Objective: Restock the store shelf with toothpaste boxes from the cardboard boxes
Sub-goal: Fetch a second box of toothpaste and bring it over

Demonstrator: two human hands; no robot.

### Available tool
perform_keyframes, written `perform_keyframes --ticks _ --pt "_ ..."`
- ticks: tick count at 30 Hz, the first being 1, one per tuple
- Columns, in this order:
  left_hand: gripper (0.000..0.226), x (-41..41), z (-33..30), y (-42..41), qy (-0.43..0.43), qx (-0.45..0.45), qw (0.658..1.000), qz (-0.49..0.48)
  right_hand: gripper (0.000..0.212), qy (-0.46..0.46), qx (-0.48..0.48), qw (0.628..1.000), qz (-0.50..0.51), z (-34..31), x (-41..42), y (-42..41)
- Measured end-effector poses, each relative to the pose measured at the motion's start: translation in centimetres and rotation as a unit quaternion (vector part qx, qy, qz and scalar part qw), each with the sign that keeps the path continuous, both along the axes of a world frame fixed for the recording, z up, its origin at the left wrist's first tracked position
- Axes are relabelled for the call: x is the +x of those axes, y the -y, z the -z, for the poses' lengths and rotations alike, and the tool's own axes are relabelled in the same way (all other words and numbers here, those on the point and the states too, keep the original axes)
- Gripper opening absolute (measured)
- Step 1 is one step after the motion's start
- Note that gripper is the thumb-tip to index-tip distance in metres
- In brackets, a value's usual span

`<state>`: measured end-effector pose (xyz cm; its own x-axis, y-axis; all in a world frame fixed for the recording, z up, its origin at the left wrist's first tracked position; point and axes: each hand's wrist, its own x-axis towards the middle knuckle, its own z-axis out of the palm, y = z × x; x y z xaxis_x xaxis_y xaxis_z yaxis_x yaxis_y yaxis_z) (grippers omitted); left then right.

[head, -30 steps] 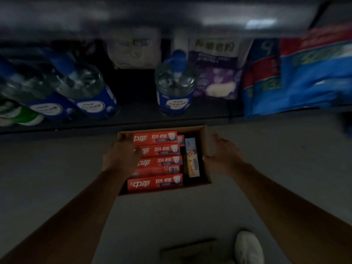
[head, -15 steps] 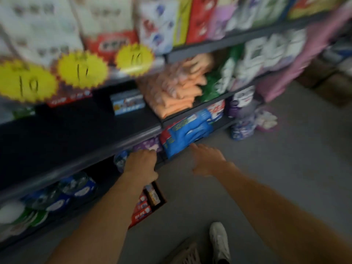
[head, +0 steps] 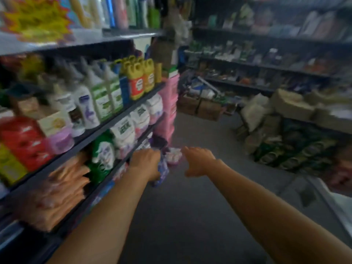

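**Fingers curled over the aisle, no toothpaste in sight**

Fingers of my left hand curl downward in a loose fist, though blur keeps me from telling whether they pinch anything; a blurred purple-and-white packet shows just right of them, touching or merely behind I cannot tell. My right hand hangs loose and empty, fingers slightly bent and apart, thumb jutting left; it sits near the left hand, not touching it. Left of both hands runs the dark metal store shelf; white pump bottles and yellow jugs stand above finger level, peach-coloured folded packs lie down-left. Below the fingers is grey floor. I see neither the toothpaste boxes nor their cardboard carton; brown cardboard boxes rest well beyond the fingertips.
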<state>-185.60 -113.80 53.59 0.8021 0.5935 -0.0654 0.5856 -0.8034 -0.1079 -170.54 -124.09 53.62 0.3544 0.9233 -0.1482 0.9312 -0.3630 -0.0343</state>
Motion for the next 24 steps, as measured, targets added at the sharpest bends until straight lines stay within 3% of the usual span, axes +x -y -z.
perform_keyframes --ticks 7,15,24 --pt "0.048 23.1 -5.1 -3.1 0.050 0.003 0.996 0.071 0.074 0.043 -0.016 0.997 0.065 -3.6 22.0 -0.7" --pt "0.051 38.9 -7.9 -9.4 0.043 0.018 0.992 0.116 0.091 0.057 -0.020 0.991 0.116 -5.0 38.5 -3.3" --pt "0.051 59.2 -5.8 -23.7 0.034 0.017 0.987 0.155 0.091 0.053 -0.025 0.988 0.146 -4.3 57.7 -15.6"
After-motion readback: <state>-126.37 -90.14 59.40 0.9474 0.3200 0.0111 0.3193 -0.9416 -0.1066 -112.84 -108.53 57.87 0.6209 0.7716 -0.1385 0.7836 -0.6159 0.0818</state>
